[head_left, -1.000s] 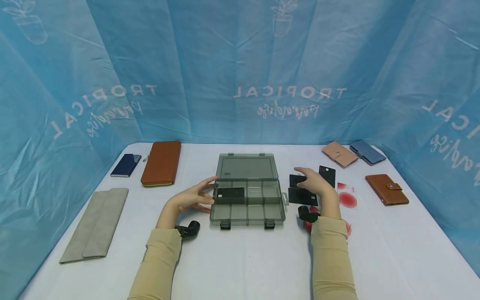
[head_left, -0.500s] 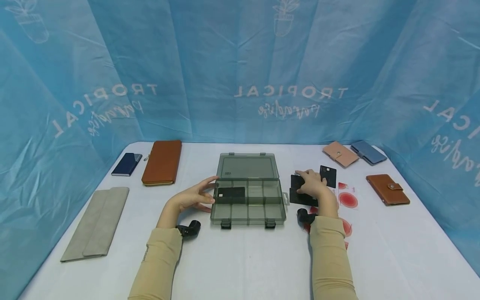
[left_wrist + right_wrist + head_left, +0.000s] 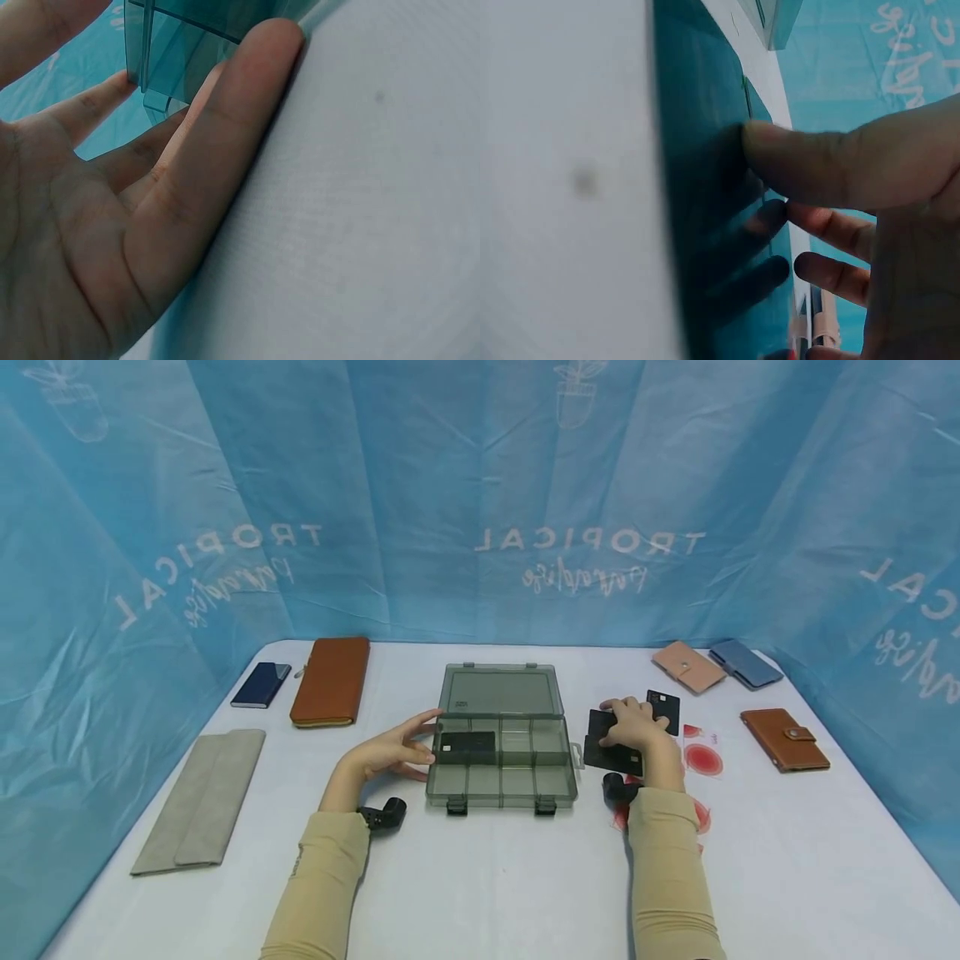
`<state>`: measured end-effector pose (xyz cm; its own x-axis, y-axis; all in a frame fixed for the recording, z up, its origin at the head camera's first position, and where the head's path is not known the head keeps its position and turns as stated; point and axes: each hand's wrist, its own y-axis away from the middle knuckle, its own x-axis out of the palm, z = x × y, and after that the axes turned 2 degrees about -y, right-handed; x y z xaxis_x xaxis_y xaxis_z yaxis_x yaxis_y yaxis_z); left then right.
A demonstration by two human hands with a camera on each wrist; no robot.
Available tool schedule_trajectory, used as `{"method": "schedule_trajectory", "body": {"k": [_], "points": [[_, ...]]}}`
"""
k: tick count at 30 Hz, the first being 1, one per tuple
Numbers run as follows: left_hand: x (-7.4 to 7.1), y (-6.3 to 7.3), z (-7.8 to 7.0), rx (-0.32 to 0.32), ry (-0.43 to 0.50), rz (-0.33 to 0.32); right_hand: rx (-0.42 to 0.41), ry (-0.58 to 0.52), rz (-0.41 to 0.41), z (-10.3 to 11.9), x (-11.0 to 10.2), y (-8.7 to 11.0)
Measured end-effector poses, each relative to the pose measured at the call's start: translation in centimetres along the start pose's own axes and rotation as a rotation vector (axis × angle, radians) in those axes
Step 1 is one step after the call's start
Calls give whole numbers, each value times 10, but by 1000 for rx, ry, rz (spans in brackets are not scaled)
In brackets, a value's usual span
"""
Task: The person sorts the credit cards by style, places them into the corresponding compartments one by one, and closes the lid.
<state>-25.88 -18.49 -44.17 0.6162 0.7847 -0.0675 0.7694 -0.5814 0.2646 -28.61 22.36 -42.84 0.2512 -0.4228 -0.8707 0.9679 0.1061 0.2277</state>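
Observation:
A translucent grey-green divided plastic box (image 3: pixel 519 788) stands with its lid (image 3: pixel 501 689) swung back, and a black chip card (image 3: pixel 468 747) lies in its upper left part. My left hand (image 3: pixel 386 753) is at the box's left side, fingers spread and fingertips at its wall. To the right of the box, my right hand (image 3: pixel 636 725) reaches down over two black cards, a near one (image 3: pixel 613 756) and a far one (image 3: pixel 597 722). In the right wrist view the thumb (image 3: pixel 802 161) touches a dark glossy card (image 3: pixel 705 187), fingertips close over its surface. Another black chip card (image 3: pixel 670 708) lies beyond.
On the left are a grey folder (image 3: pixel 201 802), a brown zip wallet (image 3: pixel 330 681) and a navy notebook (image 3: pixel 260 685). Pink (image 3: pixel 688 667), blue (image 3: pixel 745 663) and brown (image 3: pixel 784 740) snap wallets lie at the right. Red-patterned clear sheets (image 3: pixel 703 760) lie near the right forearm.
My right hand has come down onto the black cards, its thumb and fingers drawing closer to them. The left hand stays at the box's side.

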Motion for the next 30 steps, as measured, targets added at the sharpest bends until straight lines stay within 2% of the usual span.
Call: {"method": "schedule_trajectory", "body": {"k": [3, 9, 15, 18, 22, 27, 30], "points": [[1, 0, 2, -5, 3, 1, -10, 20, 29, -1, -4, -2], [1, 0, 2, -3, -2, -5, -93, 52, 94, -1, -17, -11], [0, -2, 0, -2, -4, -8, -143, -125, 155, -9, -25, -19], [0, -2, -1, 4, -3, -7, -114, -231, 129, -15, -27, -23], [0, -2, 0, 12, 2, 1, -37, -358, 36, -16, -31, -23], [0, -1, -1, 8, -3, 2, 29, -609, -114, -2, -35, -13], [0, -1, -1, 5, -2, 3, 15, -753, -139, 9, -38, -3]]}}
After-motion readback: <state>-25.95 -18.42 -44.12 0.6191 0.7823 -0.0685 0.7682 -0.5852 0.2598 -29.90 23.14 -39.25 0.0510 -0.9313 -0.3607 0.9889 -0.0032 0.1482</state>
